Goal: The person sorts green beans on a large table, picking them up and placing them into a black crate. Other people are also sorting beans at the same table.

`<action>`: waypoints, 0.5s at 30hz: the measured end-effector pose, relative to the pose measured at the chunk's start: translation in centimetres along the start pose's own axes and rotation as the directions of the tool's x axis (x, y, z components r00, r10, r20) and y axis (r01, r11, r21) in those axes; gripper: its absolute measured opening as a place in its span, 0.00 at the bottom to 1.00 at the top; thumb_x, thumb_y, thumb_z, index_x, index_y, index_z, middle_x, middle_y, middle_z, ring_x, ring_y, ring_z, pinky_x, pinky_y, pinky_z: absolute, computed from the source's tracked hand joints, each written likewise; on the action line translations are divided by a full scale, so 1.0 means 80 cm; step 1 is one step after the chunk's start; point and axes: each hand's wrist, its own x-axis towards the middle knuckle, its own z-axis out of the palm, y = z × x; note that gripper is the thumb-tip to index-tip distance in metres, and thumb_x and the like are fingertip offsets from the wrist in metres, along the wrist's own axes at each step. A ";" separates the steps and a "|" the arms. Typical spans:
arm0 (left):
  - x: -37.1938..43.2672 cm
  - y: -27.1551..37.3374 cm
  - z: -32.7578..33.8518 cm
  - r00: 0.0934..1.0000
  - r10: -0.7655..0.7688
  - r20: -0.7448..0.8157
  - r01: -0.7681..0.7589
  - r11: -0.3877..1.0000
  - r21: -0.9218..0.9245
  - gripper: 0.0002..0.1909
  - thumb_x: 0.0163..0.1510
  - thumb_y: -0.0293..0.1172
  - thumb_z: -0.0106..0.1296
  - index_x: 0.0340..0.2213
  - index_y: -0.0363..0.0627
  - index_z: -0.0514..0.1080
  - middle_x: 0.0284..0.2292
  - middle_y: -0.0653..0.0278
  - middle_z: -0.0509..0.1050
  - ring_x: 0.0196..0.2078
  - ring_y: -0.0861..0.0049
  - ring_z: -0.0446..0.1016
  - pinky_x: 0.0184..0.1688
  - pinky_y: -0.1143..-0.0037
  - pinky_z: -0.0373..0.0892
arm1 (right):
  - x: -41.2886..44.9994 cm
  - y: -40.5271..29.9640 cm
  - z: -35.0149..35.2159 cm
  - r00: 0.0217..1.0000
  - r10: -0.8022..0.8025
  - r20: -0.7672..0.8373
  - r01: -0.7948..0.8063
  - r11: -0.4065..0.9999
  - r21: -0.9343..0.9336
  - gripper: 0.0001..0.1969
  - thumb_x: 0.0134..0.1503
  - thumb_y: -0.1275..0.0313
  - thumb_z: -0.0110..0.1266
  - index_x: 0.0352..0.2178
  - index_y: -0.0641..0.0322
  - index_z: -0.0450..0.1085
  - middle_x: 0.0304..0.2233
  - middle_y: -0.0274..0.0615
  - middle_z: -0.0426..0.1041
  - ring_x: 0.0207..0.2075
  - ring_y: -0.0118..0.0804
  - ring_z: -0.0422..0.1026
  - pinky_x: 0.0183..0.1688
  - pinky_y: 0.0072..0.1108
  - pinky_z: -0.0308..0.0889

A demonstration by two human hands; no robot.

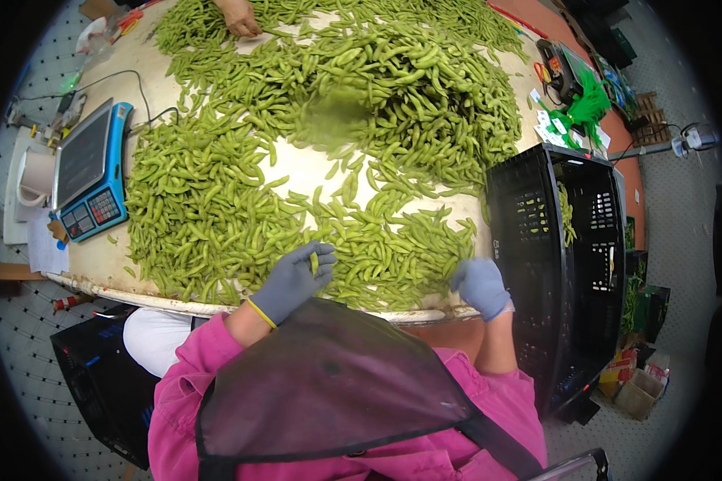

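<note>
Green edamame pods (198, 216) lie spread over a pale table, with a taller heap toward the back right. My left hand (295, 276), in a grey glove with a yellow cuff, is palm up at the near edge of the pods; a single pod shows between its thumb and fingers. At the right end of the near pods is my right hand (482, 287), in a blue-grey glove, blurred and beside a black plastic crate. Its fingertips touch or hover over the pods, and I cannot tell whether it holds anything.
A blue digital scale (93, 174) stands at the left, near a white mug (36, 177). The tall black crate (553, 270) rises at the right, with green mesh netting (586, 102) and tags behind it. Another person's bare hand (239, 17) touches pods at the far side.
</note>
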 end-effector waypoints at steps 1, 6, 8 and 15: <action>0.000 0.000 -0.001 1.000 -0.002 -0.025 0.002 1.000 0.001 0.16 0.64 0.38 0.49 0.44 0.36 0.71 0.36 0.61 0.74 0.36 0.74 0.72 0.43 0.74 0.71 | -0.017 0.008 -0.001 0.982 0.065 0.178 -0.037 0.987 -0.156 0.07 0.40 0.73 0.57 0.17 0.47 0.80 0.20 0.41 0.77 0.28 0.47 0.77 0.36 0.32 0.72; 0.002 -0.003 -0.002 1.000 0.002 -0.010 -0.002 1.000 0.023 0.16 0.64 0.39 0.49 0.44 0.37 0.71 0.37 0.61 0.74 0.35 0.74 0.72 0.44 0.73 0.71 | -0.054 0.017 0.002 0.966 0.035 0.255 -0.030 0.999 -0.024 0.09 0.41 0.74 0.55 0.17 0.48 0.81 0.24 0.42 0.79 0.29 0.47 0.78 0.37 0.31 0.73; 0.002 -0.004 -0.001 1.000 0.013 -0.008 -0.012 0.998 0.063 0.16 0.64 0.39 0.49 0.43 0.37 0.71 0.37 0.61 0.74 0.35 0.74 0.72 0.44 0.73 0.71 | -0.041 0.010 0.007 0.995 -0.026 0.091 0.013 0.991 0.132 0.08 0.43 0.73 0.55 0.17 0.49 0.80 0.24 0.43 0.78 0.29 0.47 0.78 0.38 0.33 0.72; -0.005 -0.003 0.002 1.000 0.015 0.003 -0.015 0.997 0.077 0.19 0.65 0.40 0.47 0.46 0.35 0.70 0.38 0.61 0.73 0.38 0.75 0.71 0.44 0.73 0.70 | 0.054 -0.034 0.034 0.923 -0.072 -0.379 0.184 0.946 0.268 0.15 0.45 0.71 0.62 0.38 0.55 0.78 0.44 0.47 0.76 0.49 0.53 0.71 0.53 0.37 0.66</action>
